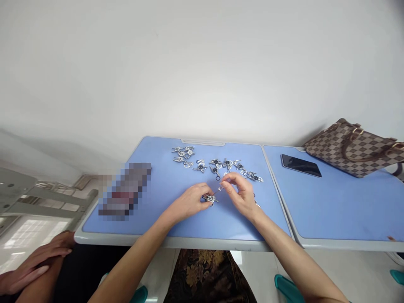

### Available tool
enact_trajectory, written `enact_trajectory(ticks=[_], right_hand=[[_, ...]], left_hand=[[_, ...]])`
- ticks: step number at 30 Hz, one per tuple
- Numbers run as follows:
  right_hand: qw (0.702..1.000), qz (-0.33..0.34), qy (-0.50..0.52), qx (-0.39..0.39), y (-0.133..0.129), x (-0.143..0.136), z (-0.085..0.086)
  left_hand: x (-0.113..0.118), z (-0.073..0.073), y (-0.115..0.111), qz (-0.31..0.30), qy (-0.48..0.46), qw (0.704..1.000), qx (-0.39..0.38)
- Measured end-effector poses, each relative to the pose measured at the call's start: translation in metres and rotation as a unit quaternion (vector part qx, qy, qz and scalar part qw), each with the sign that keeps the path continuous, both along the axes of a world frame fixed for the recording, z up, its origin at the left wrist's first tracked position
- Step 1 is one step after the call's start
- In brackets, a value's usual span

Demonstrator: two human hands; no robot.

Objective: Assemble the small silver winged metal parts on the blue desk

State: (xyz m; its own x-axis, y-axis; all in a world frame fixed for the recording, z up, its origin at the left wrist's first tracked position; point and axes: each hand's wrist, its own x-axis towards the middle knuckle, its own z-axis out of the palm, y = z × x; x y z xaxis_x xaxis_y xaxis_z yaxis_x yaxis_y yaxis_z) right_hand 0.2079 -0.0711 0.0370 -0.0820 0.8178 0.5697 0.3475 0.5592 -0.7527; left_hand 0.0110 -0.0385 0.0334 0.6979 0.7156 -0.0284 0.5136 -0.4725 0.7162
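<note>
head view: the left hand (191,202) sits low on the blue table (160,189), its grip closed, thumb and fingertips around a small silver metal part (210,198) near the middle of the front half. the right hand (241,195) is just beside it, its grip pinched together, thumb against forefinger, on a small thin piece (220,188) too fine to make out clearly, held near that part. beyond the hands, silver metal pieces (184,153) lie bunched toward the back, and to their right a loose row of fittings with black round centers (215,162) runs toward the table's right edge. a dark ring (217,178) lies between this row and the hands. a few more bits show partly behind the right hand. at left lies a pixelated object (128,189). on the adjoining table (341,210) are a dark phone (301,165) and a checkered handbag (356,149). another person's hands (44,259) rest at lower left.
</note>
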Motion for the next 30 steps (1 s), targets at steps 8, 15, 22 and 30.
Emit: enact_trajectory(ticks=[8,15,22,30], right_hand=[[0.997,0.017,-0.067,0.036,-0.0003,0.0086,-0.0042],[0.995,0.032,-0.083,0.047,-0.0019,0.0084,-0.0043],[0.992,0.038,-0.099,0.063,-0.0024,0.0092,-0.0018],[0.991,0.047,-0.092,0.084,-0.0029,0.0104,-0.0013]], left_hand=[[-0.004,-0.0014,0.0027,-0.019,-0.005,1.0,-0.015],[-0.0067,-0.0033,0.0055,-0.032,-0.019,0.999,-0.023],[-0.0049,-0.0031,0.0072,-0.038,-0.031,0.999,-0.021],[-0.0059,-0.0059,0.0079,-0.041,-0.033,0.998,-0.021]])
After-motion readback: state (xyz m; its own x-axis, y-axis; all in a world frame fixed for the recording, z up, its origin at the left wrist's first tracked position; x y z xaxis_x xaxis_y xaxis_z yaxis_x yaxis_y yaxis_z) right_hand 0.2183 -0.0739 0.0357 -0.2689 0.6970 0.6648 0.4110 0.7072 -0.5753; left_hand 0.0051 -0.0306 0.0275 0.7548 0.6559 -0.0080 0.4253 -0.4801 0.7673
